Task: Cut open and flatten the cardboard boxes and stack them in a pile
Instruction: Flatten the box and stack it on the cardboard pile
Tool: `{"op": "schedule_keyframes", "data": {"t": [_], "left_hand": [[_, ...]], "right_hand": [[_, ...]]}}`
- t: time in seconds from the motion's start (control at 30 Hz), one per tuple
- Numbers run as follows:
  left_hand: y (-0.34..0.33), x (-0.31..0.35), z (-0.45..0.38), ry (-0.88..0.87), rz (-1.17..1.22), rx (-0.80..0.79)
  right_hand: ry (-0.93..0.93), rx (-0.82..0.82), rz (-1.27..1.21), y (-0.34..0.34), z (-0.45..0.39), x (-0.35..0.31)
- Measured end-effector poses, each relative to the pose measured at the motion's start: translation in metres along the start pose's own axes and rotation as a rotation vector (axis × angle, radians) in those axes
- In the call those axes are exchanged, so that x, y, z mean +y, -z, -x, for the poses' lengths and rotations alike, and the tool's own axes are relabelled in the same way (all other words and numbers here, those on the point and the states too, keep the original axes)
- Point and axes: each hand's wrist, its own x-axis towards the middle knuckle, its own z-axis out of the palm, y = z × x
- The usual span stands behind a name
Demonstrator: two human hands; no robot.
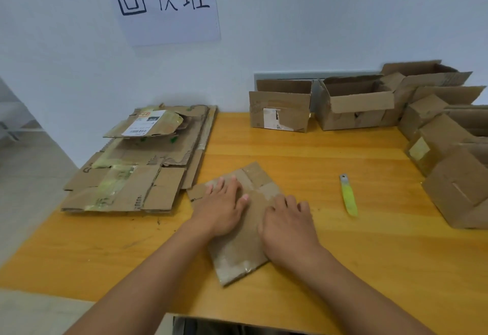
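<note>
At the middle of the yellow wooden table, seen from the head camera, a small flattened cardboard box is lying under both palms. The left hand is pressing down on its upper left part with fingers straight and spread wide; the right hand is bearing on its right edge, fingers slightly bent and relaxed, gripping nothing. By my reading, the flattening step is being finished: the piece looks cut open and nearly flat, and only the last creases are being pushed down.

Just beside the piece's far left corner, the pile of flattened cardboard is sitting at the table's left end, under a paper wall sign with handwritten characters. The next move is likely calling for a lift or slide leftward onto that pile, squaring the small sheet on top so that it is not sliding off the uneven, taped layers.

To the right, a yellow-handled utility knife is lying apart from the right hand, with bare tabletop between them. Uncut boxes are waiting along the back wall, the nearest being a labelled open box, and more are crowding the right edge. The path left is looking free, though the pile is overhanging the table's left edge, so a careless push could be tipping sheets off.
</note>
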Motion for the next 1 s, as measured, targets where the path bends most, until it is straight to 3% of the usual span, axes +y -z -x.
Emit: {"op": "schedule_keyframes", "data": {"t": [0.17,0.27,0.37,0.5,0.8,0.9,1.0], "left_hand": [[-0.007,-0.001,0.015,-0.124,-0.239,-0.003],[-0.018,0.010,0.024,-0.028,-0.110,0.001],[-0.027,0.014,0.031,0.003,0.010,0.035],[-0.030,0.013,0.032,-0.021,-0.014,0.022],[-0.035,0.017,0.064,-0.299,-0.087,-0.018],[-0.036,0.022,0.079,-0.292,-0.083,0.059],[-0.039,0.024,0.097,-0.187,-0.074,0.262]], "right_hand": [[0.085,0.017,-0.125,-0.014,-0.003,0.019],[0.157,-0.086,-0.185,-0.033,-0.007,0.026],[0.142,-0.089,-0.173,-0.044,-0.005,0.028],[0.122,-0.121,-0.165,-0.041,-0.001,0.027],[-0.041,-0.038,-0.052,-0.040,0.068,0.011],[-0.053,-0.056,-0.090,-0.035,0.084,0.008],[-0.059,-0.075,-0.112,-0.036,0.094,0.009]]}}
